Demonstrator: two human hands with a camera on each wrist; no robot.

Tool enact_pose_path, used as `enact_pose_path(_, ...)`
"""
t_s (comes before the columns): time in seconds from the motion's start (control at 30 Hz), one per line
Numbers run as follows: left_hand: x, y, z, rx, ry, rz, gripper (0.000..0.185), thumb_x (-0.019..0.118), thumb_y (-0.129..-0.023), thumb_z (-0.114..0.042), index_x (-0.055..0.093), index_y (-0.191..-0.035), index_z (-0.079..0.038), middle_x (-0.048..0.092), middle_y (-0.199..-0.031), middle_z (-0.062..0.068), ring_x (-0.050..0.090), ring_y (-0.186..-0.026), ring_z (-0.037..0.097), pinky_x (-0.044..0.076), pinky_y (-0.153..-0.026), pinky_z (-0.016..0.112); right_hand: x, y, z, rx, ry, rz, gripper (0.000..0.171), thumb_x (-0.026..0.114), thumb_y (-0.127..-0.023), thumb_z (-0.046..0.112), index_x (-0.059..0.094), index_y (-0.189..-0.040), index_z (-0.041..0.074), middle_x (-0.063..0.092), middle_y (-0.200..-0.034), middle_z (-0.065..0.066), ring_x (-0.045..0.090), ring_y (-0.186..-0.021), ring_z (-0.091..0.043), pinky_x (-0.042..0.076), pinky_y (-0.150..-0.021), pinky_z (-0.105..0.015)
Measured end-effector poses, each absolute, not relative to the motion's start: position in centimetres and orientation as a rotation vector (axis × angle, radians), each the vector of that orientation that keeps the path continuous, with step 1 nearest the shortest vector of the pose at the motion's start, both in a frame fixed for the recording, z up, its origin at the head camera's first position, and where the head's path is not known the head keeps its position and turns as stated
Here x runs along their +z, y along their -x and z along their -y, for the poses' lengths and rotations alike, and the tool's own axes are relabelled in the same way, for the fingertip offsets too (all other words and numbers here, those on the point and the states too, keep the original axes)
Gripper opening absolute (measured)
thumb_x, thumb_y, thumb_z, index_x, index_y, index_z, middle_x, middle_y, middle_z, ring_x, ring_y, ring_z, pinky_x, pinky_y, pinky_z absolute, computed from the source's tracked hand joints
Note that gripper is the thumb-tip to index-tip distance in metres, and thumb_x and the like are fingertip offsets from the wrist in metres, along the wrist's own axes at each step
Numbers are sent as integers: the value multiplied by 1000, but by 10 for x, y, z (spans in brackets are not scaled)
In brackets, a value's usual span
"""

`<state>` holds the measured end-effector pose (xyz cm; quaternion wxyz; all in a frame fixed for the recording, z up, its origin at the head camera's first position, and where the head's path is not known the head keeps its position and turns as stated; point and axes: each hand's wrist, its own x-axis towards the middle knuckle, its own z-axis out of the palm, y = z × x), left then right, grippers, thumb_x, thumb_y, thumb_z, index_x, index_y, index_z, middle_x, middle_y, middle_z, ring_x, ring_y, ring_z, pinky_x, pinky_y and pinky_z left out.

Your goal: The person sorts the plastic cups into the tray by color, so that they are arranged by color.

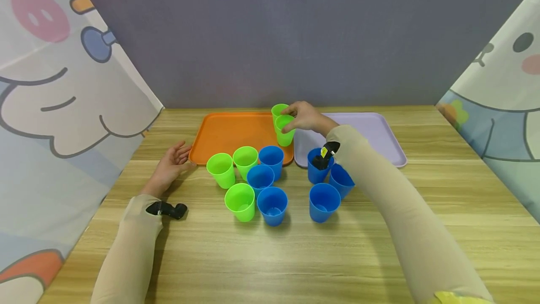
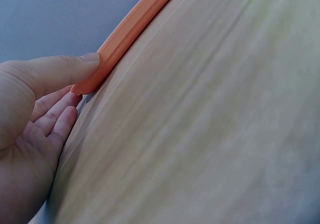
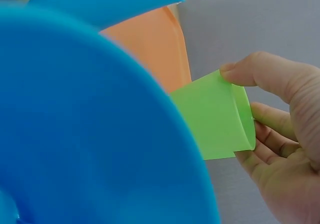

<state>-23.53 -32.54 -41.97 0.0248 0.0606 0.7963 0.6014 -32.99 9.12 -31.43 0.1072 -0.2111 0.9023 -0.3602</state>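
My right hand (image 1: 304,117) grips a green cup (image 1: 285,130) by its rim, over the right edge of the orange tray (image 1: 229,130). In the right wrist view the fingers (image 3: 272,76) curl round that green cup (image 3: 215,116). A second green cup (image 1: 278,112) stands just behind it on the tray. My left hand (image 1: 170,167) rests flat on the table at the tray's near left corner. In the left wrist view its thumb (image 2: 60,71) touches the orange tray rim (image 2: 127,29).
Several green and blue cups (image 1: 258,179) stand grouped on the wooden table (image 1: 295,257) in front of the trays. A lilac tray (image 1: 371,135) lies to the right of the orange one. Cartoon-print curtains flank both sides; a grey wall closes the back.
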Motion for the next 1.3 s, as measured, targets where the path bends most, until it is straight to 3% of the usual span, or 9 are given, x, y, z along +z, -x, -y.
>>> enact_pose_path(0.33, -418, 234, 323, 1858, -168, -2469, 87, 60, -91, 14, 2, -155, 7, 24, -156, 32, 25, -144, 44, 28, -118, 40, -315, 329, -91, -1011, 652, -2682, 64, 85, -74, 16, 63, -131, 0, 55, -128, -19, 51, -120, -35, 47, -100, -45)
enact_pose_path(0.83, -418, 234, 323, 1861, -172, -2461, 88, 60, -90, 14, 2, -155, 7, 23, -156, 32, 24, -144, 44, 28, -117, 38, -313, 326, -91, -1099, 627, -2625, 75, 87, -73, 12, 53, -140, 6, 54, -129, -18, 51, -123, -35, 46, -103, -46)
enact_pose_path(1.3, -419, 233, 324, 1873, -195, -2461, 87, 60, -90, 14, 2, -155, 8, 23, -156, 32, 24, -144, 45, 28, -117, 37, -313, 325, -92, -1116, 622, -2624, 75, 86, -75, 11, 51, -141, 6, 53, -132, -18, 49, -126, -35, 46, -104, -46)
